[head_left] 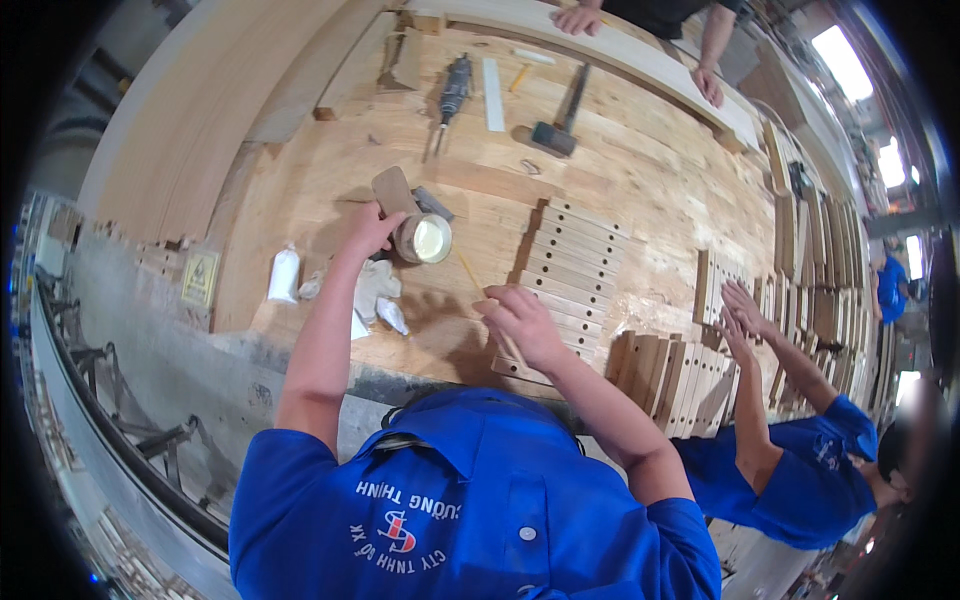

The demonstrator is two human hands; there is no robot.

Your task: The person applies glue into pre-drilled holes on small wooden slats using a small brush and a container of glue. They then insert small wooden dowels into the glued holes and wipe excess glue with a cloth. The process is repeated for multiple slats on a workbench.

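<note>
My left hand is closed at the left side of a jar holding a creamy white liquid, its fingertips by the rim. A flat brown piece lies behind those fingers, and a dark grey object sits beside the jar. Between the fingers of my right hand is a thin yellow stick, its tip pointing toward the jar. Under and beyond that hand lies a row of light wooden strips with dark round holes near their ends.
Left of the jar are a white bottle and pale gloves. Farther back on the wooden bench lie a power tool and a hammer. A co-worker's hands are over stacked strips at right; another person's hands rest on a far board.
</note>
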